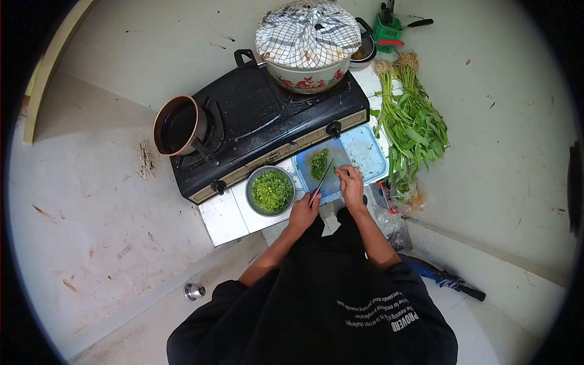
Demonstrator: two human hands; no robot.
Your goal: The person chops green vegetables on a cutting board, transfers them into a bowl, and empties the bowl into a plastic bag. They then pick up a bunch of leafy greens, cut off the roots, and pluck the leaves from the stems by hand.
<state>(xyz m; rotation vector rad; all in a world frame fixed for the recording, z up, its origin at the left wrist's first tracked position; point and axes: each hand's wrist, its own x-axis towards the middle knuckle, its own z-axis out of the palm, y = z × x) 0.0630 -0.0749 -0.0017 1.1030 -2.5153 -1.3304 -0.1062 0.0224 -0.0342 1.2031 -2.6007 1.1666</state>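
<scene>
I see the left hand [304,213] closed around the handle of a knife [326,175], its blade angled over a blue tray [367,152] beside chopped greens [318,165]. The right hand [351,184] has its fingers bent close together over the same tray; I can't tell whether they pinch anything. Just left of the tray, a round bowl [271,211] of cut greens sits on the white-tiled counter [222,218]. Behind runs a black stove [243,103], bearing a copper-colored pan [159,128] and a flowered pot [309,79] under checked cloth [298,36]. Leafy stems [420,131] lie to the right. I see pale walls, marked and stained.
</scene>
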